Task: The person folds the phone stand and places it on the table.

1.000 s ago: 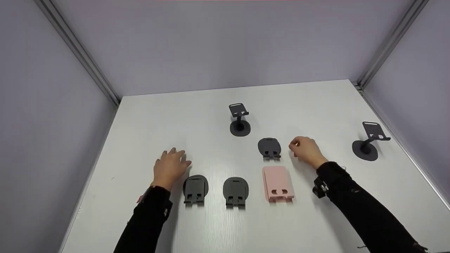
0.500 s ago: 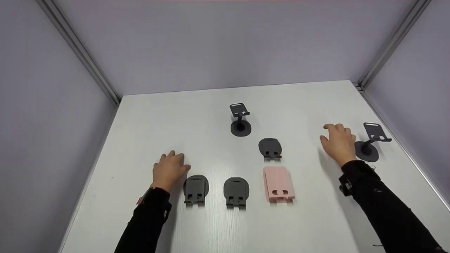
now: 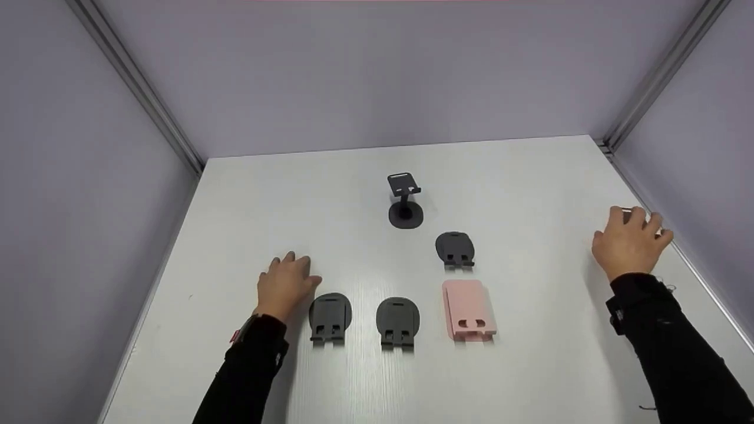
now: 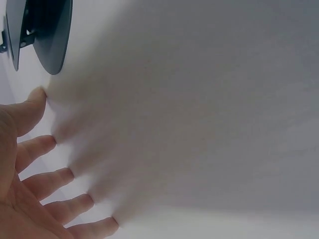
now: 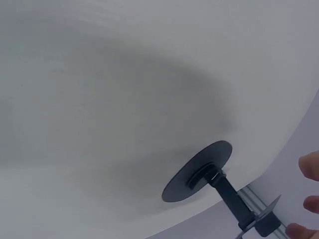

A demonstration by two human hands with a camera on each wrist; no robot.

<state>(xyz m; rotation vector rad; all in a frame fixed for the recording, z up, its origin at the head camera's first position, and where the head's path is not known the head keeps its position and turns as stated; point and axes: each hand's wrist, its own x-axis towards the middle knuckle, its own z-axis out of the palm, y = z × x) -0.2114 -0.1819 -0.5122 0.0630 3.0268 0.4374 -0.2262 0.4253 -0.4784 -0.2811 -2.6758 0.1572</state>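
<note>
- Holds the right hand (image 3: 630, 247) fanned out at a matte black unfolded stand (image 3: 627, 215), made of a round flat base, a straight post and a slotted plate, near the right edge of the smooth white table (image 3: 500, 388).
- Lies mostly hidden behind the right hand in the head view, well apart from the left hand (image 3: 286, 288); has the right hand clearly nearer.
- Runs lengthwise, in the right wrist view, from the base (image 5: 199, 172) on the table along the post (image 5: 230, 196), aslant toward the plate (image 5: 261, 219), with 3 fingers (image 5: 312, 203) beside the plate end rather than the base end.
- Shows no closed grasp in the right hand, fingers apart; cannot tell contact with the plate from mere nearness.
- Rests the left hand loose, 5 digits spread, gripping nothing; points the thumb (image 4: 37, 102) toward a dark grey folded stand with rounded base (image 3: 330, 318), just beside yet apart.
- Includes, in the same near row, a 2nd dark grey folded stand (image 3: 398, 321) and a pink rectangular folded stand (image 3: 469, 306); beyond the pink, a 3rd dark grey folded stand (image 3: 455, 244).
- Has 1 more black unfolded stand (image 3: 406, 217) upright, farther back near the middle.
</note>
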